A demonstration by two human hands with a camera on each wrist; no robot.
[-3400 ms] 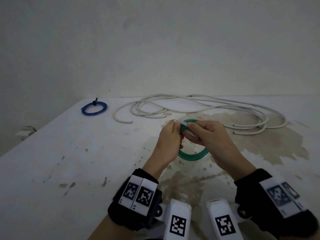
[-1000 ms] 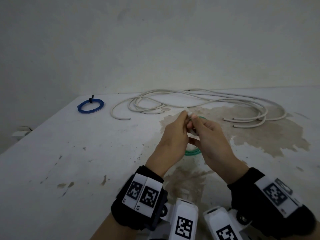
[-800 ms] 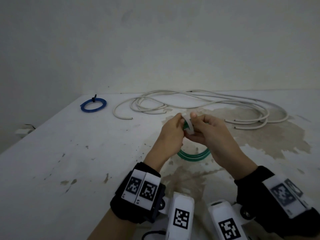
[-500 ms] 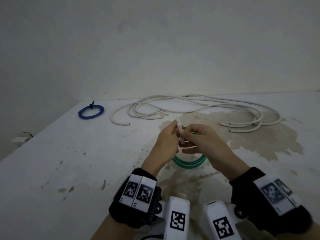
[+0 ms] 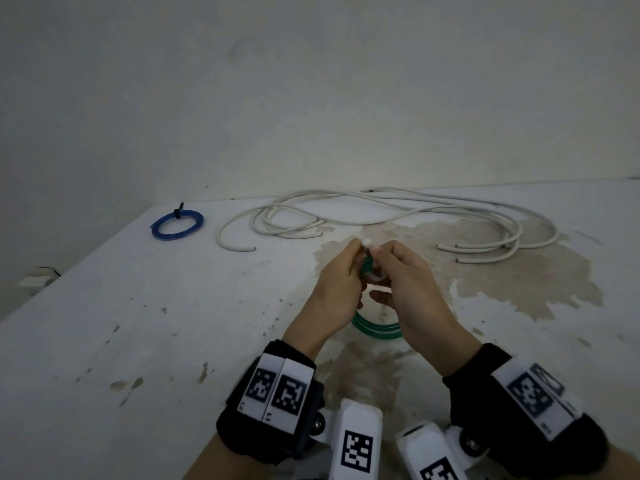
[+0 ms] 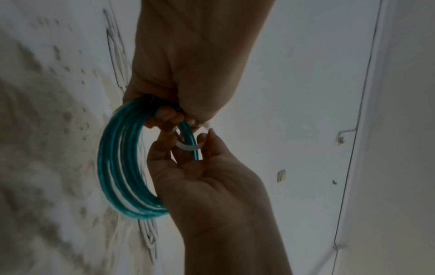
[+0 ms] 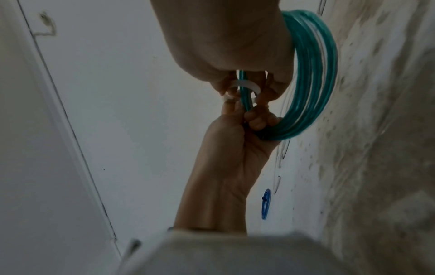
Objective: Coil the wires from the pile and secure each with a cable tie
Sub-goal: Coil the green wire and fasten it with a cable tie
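Note:
A green wire coil (image 5: 375, 331) hangs above the table between my hands. My left hand (image 5: 341, 282) grips the coil's top with curled fingers, and its thumb and forefinger pinch the head of a white cable tie (image 5: 366, 242). The left wrist view shows the cable tie (image 6: 190, 147) looped loosely round part of the green coil (image 6: 117, 167). My right hand (image 5: 412, 289) pinches that loop between thumb and fingers, as the right wrist view shows at the cable tie (image 7: 244, 84).
A loose pile of white wires (image 5: 381, 206) sprawls along the back of the stained white table (image 5: 138, 341). A blue coil (image 5: 177, 224) bound with a black tie lies at the back left corner. A wall stands behind the table.
Both hands have stayed on the green coil and the white tie, shifting slightly. The coil now hangs lower below the hands and the tie is looped round it.

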